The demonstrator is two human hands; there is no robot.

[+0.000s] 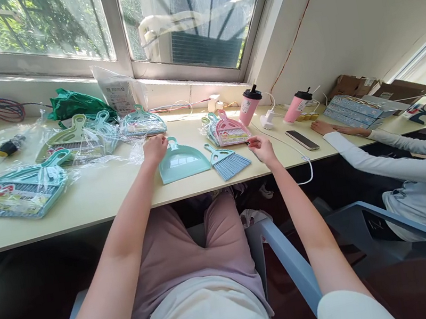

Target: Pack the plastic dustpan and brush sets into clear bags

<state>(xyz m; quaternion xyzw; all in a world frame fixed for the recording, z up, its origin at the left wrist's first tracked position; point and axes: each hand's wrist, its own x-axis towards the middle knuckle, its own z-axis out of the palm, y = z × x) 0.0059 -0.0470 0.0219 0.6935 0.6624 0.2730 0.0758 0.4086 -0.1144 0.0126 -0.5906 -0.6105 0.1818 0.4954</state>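
Lying on the pale yellow surface (138,197), near its front edge and between the person's two hands, are a teal dustpan (183,162) and a matching hand brush (231,163). The dustpan's looped handle points away toward the window (194,17); its wide mouth faces the person, spreading sideways roughly along the edge. The brush sits just to its right, its long axis slanting: handle far and left, blue bristles near and right.

The left hand (156,148) is beside the dustpan's handle, fingers folded into a fist; whether they close on anything cannot be told. The right hand (262,149) is just right of the brush, thumb and forefinger drawn close together; whether they pinch something is too small to tell.

Behind the brush rests a pink dustpan set (230,128). To the left lie teal and olive sets, some in clear plastic, with a green bag (78,104) beyond them. Rightward stand two pink tumblers (250,108) with black lids; nearer is a smartphone (302,140). Farther right, a co-worker's hands (323,127) rest on the surface near blue patterned boxes (357,112).
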